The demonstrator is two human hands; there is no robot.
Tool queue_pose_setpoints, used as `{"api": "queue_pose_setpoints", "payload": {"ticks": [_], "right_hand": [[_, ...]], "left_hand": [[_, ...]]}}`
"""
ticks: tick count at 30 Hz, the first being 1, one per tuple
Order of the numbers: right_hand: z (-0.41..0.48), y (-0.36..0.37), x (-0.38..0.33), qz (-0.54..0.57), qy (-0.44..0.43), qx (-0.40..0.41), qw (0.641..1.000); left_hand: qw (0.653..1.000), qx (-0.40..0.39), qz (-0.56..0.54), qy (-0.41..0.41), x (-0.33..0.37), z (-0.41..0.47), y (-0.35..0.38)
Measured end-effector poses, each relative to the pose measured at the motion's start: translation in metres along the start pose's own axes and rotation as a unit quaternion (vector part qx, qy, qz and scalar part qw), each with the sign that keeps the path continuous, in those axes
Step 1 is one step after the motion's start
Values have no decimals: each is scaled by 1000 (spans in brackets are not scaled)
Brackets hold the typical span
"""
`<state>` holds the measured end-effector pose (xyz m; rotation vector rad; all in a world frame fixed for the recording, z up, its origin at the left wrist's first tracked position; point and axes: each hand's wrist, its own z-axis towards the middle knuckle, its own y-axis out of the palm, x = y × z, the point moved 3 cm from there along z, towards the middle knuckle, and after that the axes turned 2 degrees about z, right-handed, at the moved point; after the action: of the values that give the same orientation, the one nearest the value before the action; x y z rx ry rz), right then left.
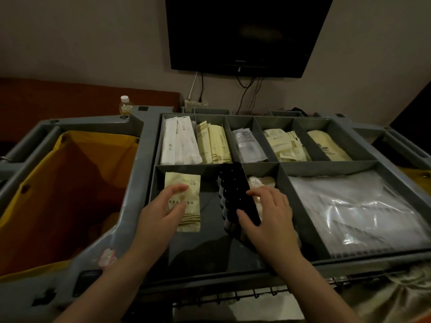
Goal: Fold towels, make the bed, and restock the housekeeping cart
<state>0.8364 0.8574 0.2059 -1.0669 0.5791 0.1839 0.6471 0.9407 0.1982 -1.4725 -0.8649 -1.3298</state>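
Note:
The grey housekeeping cart [142,173] fills the view, its top tray split into compartments. In the near left compartment lies a cream sachet [186,183] with gold print; my left hand [163,213] rests on it with relaxed fingers. Beside it runs a row of small dark bottles [229,183]. My right hand [268,220] lies over the near end of that row, fingers bent onto the bottles and thumb on their left side. Round pale soaps [263,181] sit just beyond my right fingertips.
Back compartments hold white wrapped packets [177,141], cream packets [213,143], a clear packet [249,143], small sachets [284,143] and a cream pouch [326,145]. Clear plastic bags [354,213] fill the right compartment. A yellow laundry bag [58,194] hangs at left. A television [245,31] hangs above.

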Motion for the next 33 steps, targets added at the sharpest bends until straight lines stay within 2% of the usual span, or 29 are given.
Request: {"api": "queue_pose_setpoints", "payload": {"ticks": [3,6,9,11,14,18,22,24,28,29,31,33], "right_hand": [[-5,-6,-6,73,-5,19,997],[-5,-7,-23,216,-3,-56,975],[-1,-8,-30,279,-27,-91,956],[6,-13,-22,334,6,-80,939],[21,-23,-2,429,75,-97,895],[42,-49,29,469,109,-89,872],[92,-89,91,419,122,-37,899],[133,-99,133,350,151,-19,924],[207,-90,185,199,160,-84,963],[219,-83,190,144,136,-110,974],[236,-68,195,-50,63,-153,985],[244,-51,189,-193,-41,-125,972]], "left_hand": [[999,-23,-39,15,9,-3,9],[995,-63,-47,57,29,-6,28],[989,-113,-84,49,46,-2,52],[984,-137,-116,16,53,5,63],[975,-170,-140,-35,57,15,76],[979,-158,-124,-37,64,33,102],[994,-90,-53,-20,75,57,132],[998,-50,-20,-18,78,68,143],[998,24,-21,-50,79,79,162],[997,43,-18,-59,79,80,164],[995,75,-6,-71,77,79,166],[991,106,-1,-81,76,76,165]]}}
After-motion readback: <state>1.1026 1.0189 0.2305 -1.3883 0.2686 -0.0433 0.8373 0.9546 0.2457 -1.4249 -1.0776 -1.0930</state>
